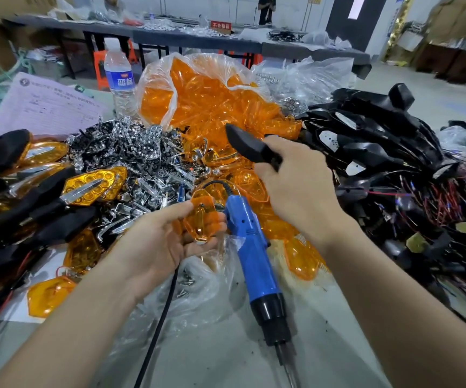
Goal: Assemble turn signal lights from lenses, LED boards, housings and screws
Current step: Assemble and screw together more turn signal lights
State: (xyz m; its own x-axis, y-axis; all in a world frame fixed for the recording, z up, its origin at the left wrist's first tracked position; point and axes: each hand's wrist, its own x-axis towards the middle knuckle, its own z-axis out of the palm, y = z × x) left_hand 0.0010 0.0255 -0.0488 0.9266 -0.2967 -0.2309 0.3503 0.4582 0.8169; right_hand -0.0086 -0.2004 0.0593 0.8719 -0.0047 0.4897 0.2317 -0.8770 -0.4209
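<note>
Two parts held | left hand (164,242) pinches orange lens (199,217), judged ready for mating | right hand (296,177) grips black housing (247,147) at 1 o'clock of lens | blue screwdriver (257,264) lies on desk (212,359) between forearms, handy for screws.

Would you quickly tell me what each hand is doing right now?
Left hand: holding an orange lens.
Right hand: gripping a black housing.

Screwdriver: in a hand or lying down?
Lying down. The screwdriver rests on the table, ungripped; the left hand holds a lens, the right hand a housing.
</note>
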